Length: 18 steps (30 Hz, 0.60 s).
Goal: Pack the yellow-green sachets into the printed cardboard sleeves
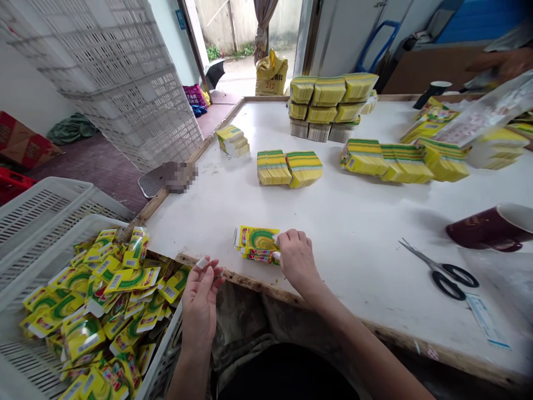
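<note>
I'm gripping the right end of a few yellow cartons (257, 239) with my right hand (295, 253), fingers and thumb clamping on; cartons are lying together near the front edge of the worktop (353, 222), the rear one showing its broad face. My left hand (203, 294) is hovering by the wooden edge, left of the cartons and apart from them, fingers loosely curling, white tape showing on fingertips. On my left a white crate (25, 355) is holding a heap of yellow packs (133, 280). Farther back, two bundles (272, 168) are sitting side by side, a small stack (230, 140) is standing left of them, a row of bundles (403, 161) right, a layered pile (320, 114) behind. Scissors (435, 265) are lying on my right, blades slightly apart, a dark mug (474, 228) sitting just beyond. Another person's arm (495, 64) is showing far right, blurred
</note>
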{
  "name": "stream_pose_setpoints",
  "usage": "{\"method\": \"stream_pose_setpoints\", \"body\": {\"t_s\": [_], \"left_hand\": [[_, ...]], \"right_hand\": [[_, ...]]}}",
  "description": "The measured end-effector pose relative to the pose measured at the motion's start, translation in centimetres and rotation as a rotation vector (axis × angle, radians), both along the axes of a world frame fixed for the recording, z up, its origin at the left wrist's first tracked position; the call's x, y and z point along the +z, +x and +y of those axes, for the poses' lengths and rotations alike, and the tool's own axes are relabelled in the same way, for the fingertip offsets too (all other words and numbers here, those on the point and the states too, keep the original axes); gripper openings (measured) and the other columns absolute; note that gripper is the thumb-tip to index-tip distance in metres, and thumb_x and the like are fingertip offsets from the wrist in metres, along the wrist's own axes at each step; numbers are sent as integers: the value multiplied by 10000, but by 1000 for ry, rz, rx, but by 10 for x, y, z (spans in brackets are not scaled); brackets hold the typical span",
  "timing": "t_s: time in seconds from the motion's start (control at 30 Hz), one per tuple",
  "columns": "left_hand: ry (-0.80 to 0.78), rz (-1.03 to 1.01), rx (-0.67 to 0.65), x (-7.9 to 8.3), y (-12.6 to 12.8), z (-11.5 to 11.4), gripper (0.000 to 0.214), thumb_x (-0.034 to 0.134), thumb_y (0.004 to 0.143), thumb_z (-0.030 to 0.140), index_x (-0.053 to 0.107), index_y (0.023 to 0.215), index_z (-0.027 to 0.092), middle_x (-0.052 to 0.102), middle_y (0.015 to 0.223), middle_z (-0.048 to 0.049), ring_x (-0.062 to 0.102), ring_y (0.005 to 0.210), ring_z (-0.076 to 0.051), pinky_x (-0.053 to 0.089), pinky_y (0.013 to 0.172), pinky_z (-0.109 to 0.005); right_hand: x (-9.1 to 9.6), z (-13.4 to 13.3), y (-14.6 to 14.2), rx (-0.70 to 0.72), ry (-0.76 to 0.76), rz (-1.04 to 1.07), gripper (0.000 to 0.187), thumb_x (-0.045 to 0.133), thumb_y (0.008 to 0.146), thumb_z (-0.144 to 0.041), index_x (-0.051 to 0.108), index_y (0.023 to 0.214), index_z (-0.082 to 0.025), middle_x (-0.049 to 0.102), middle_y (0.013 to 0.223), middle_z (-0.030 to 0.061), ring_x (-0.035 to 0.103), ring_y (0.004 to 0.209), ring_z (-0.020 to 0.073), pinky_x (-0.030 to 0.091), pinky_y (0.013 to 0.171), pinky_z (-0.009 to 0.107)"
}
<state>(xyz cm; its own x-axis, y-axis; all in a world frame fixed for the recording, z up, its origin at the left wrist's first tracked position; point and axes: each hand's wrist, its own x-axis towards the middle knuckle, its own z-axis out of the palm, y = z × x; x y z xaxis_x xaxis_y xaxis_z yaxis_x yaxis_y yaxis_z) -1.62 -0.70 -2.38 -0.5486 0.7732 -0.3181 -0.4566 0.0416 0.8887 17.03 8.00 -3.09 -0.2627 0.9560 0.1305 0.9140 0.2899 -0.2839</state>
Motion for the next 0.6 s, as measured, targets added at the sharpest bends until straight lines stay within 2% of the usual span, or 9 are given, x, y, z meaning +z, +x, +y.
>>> {"method": "stream_pose_setpoints", "body": {"t_s": [0.2, 0.33, 0.4, 0.47, 0.53, 0.6], "left_hand": [[-6, 16, -98, -1, 6, -2, 370, 784, 697, 348, 667, 1008, 185, 700, 916, -25, 632, 759, -113, 495, 687, -221], [-69, 74, -355, -6, 11, -7, 368, 753, 733, 408, 689, 975, 138, 704, 769, -53, 634, 706, -141, 500, 678, -247], [-16, 51, -449, -8, 19, -9, 433, 763, 715, 433, 681, 1029, 147, 713, 831, -78, 654, 767, -180, 517, 682, -271], [136, -52, -406, -7, 31, -9, 522, 759, 693, 488, 655, 1110, 191, 701, 1031, -102, 653, 944, -236, 539, 775, -324], [298, -181, -249, -1, 43, -5, 562, 684, 723, 573, 629, 1163, 227, 647, 1191, -97, 589, 1128, -269, 509, 922, -379], [407, -255, -107, 9, 52, 0, 553, 606, 752, 620, 642, 1125, 214, 656, 1122, -88, 581, 1133, -272, 482, 974, -397]], "right_hand": [[-1, 2, 0, 10, -49, 90, 232, 554, 747, 6, 534, 916, -152, 616, 903, 113, 516, 837, 252, 376, 741, 343], [8, 1, 9, 35, -81, 219, 254, 537, 730, -12, 464, 892, -195, 593, 800, 25, 526, 742, 190, 386, 670, 276], [19, -5, 11, 60, -144, 370, 225, 542, 742, -50, 437, 853, -215, 561, 749, -9, 510, 686, 166, 369, 617, 251], [29, -15, 7, 142, -254, 533, 206, 557, 736, -75, 418, 774, -223, 528, 707, -31, 478, 638, 146, 341, 584, 241], [35, -27, 0, 263, -384, 639, 218, 557, 704, -56, 410, 711, -216, 511, 686, -41, 452, 617, 129, 319, 570, 234], [38, -39, -9, 351, -502, 758, 228, 554, 684, -42, 399, 680, -209, 504, 687, -43, 439, 621, 119, 316, 567, 227]]}}
